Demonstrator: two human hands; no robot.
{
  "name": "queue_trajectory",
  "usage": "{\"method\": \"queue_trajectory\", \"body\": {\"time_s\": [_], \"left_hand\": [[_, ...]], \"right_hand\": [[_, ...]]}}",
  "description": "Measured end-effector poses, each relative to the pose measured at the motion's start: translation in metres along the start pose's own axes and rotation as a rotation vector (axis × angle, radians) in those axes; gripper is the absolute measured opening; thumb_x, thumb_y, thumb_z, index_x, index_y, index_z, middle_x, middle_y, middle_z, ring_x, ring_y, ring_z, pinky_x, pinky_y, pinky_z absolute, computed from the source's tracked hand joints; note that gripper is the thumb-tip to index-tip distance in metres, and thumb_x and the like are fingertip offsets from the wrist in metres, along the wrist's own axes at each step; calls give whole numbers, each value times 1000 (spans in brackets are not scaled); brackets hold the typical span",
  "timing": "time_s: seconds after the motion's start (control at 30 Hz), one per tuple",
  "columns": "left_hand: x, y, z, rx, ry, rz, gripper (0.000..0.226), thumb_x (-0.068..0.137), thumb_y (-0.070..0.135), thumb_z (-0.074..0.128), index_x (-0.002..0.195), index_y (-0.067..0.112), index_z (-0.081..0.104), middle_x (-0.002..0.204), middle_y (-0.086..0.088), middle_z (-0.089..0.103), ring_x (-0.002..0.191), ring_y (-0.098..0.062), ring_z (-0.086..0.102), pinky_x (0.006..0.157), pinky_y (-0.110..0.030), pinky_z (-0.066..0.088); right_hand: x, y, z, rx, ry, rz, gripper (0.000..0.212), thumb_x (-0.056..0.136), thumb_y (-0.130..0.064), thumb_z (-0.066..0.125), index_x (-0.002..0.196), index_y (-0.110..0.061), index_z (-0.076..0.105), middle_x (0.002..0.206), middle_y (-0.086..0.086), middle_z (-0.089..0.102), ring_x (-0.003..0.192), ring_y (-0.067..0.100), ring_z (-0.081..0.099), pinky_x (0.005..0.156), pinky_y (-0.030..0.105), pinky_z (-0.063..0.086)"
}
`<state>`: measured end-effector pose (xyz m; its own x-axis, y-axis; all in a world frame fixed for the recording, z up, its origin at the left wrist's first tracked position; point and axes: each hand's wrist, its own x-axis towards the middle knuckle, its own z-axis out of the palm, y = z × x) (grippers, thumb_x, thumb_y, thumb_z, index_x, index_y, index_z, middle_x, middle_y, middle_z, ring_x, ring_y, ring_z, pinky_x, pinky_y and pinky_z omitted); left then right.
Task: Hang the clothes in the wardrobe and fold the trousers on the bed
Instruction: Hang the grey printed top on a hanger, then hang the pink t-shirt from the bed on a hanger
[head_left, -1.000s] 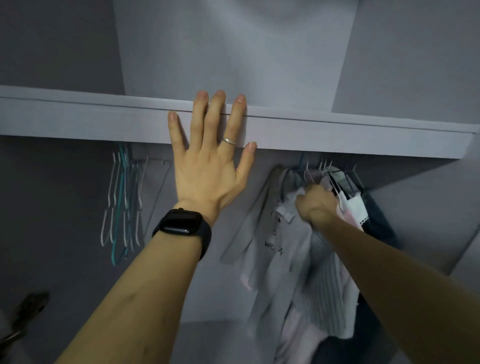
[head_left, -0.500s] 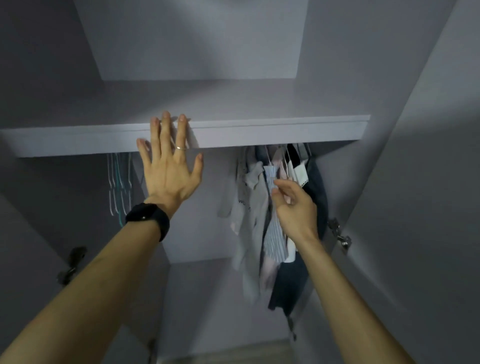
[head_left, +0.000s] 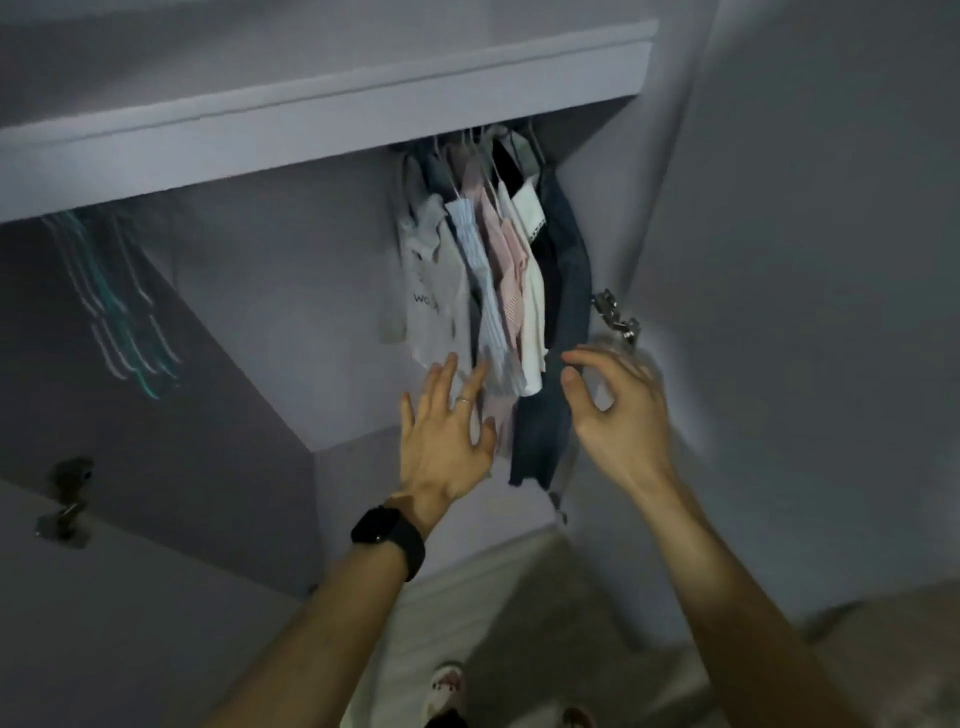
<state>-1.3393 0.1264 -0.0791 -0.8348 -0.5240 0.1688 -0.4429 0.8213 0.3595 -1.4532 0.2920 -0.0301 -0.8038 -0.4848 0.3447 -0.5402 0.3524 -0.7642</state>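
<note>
Hung clothes (head_left: 493, 270): bunched together under the shelf (head_left: 311, 119), upper centre of the frame, inside the wardrobe (head_left: 291, 291).
Your left hand (head_left: 447, 431): centre of the frame, fingers straight and spread, tips at the hems of the clothes, holding nothing.
Your right hand (head_left: 618, 410): right of centre, blurred, fingers loosely curled with thumb and forefinger apart, empty, just beside the dark garment (head_left: 569, 291).
Bare hangers (head_left: 117, 312): upper left, well apart from the clothes.
Black watch (head_left: 388, 540): on your left wrist.

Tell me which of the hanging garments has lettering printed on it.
The grey top at the left end of the row. It alone bears dark letters; the other garments beside it show none.
</note>
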Motion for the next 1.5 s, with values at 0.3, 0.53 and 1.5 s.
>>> {"method": "queue_trajectory", "body": {"time_s": [0.3,0.53,1.5], "left_hand": [[19,56,50,-137,-190,521,67,99,42,50,159,32,24,167,-2,19,154,-25,12,123,-58,9],[-48,135,92,-275,-466,935,65,97,39,47,159,30,27,167,1,21,155,-18,9,123,-56,13],[-453,402,185,104,-970,1739,65,102,40,43,160,36,13,169,7,4,155,-12,-4,124,-43,-3]], "right_hand": [[-102,41,-40,-377,256,233,23,96,-28,64,115,-17,74,120,-1,71,112,18,61,97,19,39],[-244,27,-75,-493,543,645,30,95,-35,58,115,-18,73,114,-1,73,105,16,61,93,28,43],[-698,29,-180,-293,1091,1606,41,99,-45,53,135,-27,58,136,-3,64,127,26,54,102,39,46]]}}
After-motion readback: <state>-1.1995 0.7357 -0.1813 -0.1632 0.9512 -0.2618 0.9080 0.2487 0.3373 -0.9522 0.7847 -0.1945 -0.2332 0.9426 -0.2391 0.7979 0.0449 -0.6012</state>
